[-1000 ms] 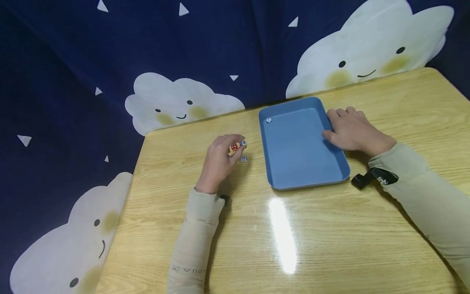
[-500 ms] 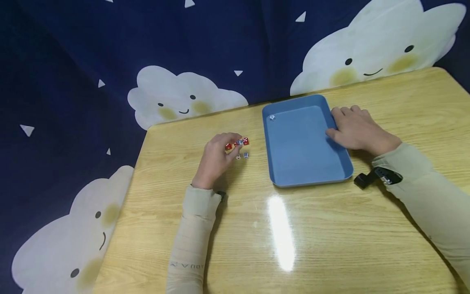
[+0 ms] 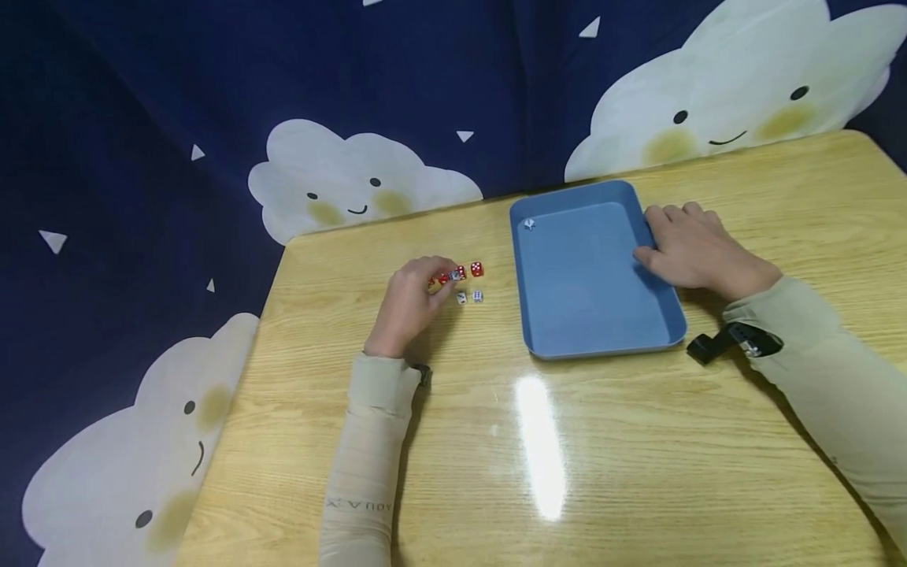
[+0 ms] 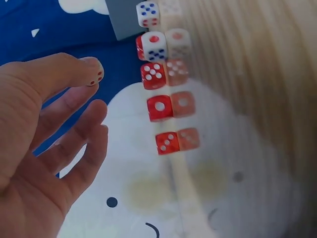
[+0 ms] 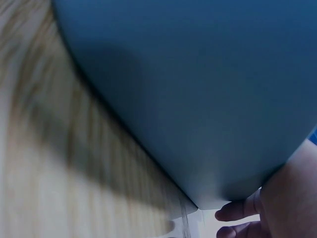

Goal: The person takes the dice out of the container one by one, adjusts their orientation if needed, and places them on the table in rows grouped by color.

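My left hand [image 3: 409, 303] pinches a small white die [image 4: 97, 74] between thumb and fingertips, raised off the table near the other dice. Beside it runs a row of red dice, among them one with a five up front [image 4: 153, 75], one with a single white pip [image 4: 159, 107] and one with three pips [image 4: 167, 143]. Two white dice, one with a big red pip [image 4: 154, 45], stand in front of the red row in the head view. My right hand [image 3: 697, 250] grips the right wall of the blue tray [image 3: 602, 351], thumb over the rim and fingers outside.
Inside the tray, a small white piece [image 3: 529, 224] lies in the far left corner. The wooden table [image 3: 453, 472] ends at the back against a dark blue curtain [image 3: 397, 63] printed with clouds. A black wrist camera [image 3: 701, 348] sits near the tray's front right corner.
My left hand has moved left along the row with the die in its fingertips, uncovering more red and white dice. The right hand stays on the tray; the head view has shifted slightly.
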Demonstrator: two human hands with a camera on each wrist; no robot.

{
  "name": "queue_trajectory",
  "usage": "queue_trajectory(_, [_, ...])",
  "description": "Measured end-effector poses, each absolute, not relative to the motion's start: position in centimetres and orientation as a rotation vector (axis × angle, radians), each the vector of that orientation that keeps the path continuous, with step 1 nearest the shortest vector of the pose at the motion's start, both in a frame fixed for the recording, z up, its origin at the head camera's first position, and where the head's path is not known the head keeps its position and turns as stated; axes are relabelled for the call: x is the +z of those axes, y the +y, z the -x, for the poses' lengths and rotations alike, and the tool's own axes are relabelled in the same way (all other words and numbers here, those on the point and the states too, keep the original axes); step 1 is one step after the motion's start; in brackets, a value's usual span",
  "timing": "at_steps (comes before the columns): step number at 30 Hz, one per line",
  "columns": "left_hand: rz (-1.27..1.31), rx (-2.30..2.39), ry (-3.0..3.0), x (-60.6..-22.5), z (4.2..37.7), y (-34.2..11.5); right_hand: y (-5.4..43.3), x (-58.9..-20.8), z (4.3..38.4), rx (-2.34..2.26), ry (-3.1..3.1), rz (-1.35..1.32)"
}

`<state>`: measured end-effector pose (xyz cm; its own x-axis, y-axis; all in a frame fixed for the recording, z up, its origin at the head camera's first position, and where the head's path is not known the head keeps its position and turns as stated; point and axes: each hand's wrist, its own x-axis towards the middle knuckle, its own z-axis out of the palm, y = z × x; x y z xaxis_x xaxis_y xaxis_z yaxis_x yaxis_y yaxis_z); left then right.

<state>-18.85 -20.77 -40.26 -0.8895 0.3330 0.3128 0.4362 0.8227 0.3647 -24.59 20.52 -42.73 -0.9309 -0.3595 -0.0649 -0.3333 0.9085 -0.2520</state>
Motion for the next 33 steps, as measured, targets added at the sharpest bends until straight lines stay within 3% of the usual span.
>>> queue_trajectory(33, [0.527, -0.542, -3.050, -41.0, 19.4, -22.1, 20.4, -42.5, 24.7, -0.362, 2.933, 0.511])
